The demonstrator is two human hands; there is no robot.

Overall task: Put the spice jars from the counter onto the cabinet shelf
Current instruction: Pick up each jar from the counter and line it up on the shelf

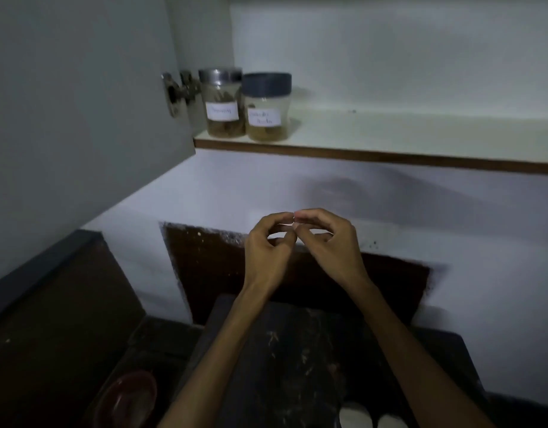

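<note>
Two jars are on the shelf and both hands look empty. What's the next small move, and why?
Probably lower a hand toward the counter for another jar. The left hand and right hand hold nothing, fingertips meeting in front of the wall. The silver-lidded jar and dark-lidded jar already stand side by side at the shelf left end.

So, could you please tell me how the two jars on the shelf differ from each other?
The left jar has a shiny metal lid; the right jar has a dark matte one. The left jar looks narrower, the right one wider. The left jar holds dark brown pieces piled high; the right jar holds a low layer of paler, yellowish contents. Both are clear, upright, lidded, carry a white handwritten label, and stand close together at the shelf's left end.
</note>
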